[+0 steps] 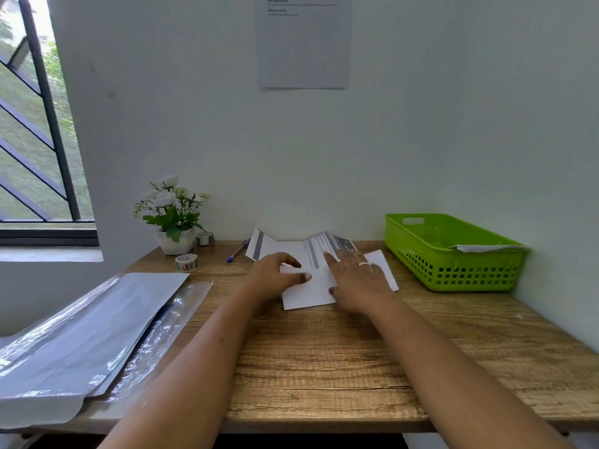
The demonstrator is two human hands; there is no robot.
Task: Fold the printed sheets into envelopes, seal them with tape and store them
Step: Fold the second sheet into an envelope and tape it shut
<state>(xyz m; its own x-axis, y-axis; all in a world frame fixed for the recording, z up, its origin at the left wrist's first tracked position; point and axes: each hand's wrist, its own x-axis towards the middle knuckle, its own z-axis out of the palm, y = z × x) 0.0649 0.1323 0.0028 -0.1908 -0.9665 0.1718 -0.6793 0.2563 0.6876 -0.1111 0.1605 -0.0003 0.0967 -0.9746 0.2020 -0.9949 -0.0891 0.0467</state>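
Observation:
A printed sheet (311,290), partly folded, lies at the far middle of the wooden desk (324,358). Its far flaps with grey print stand up slightly near the wall. My left hand (275,275) rests on the sheet's left part, fingers bent with the thumb lying on the paper. My right hand (358,277), with a ring on it, lies flat with spread fingers on the sheet's right part. A roll of patterned tape (186,262) sits to the left, and a second roll (205,237) stands beside the flower pot.
A green plastic basket (453,254) with a white paper inside stands at the far right. A blue pen (238,250) lies near the sheet. A pot of white flowers (173,218) stands far left. Plastic sleeves with paper (87,332) overhang the desk's left edge.

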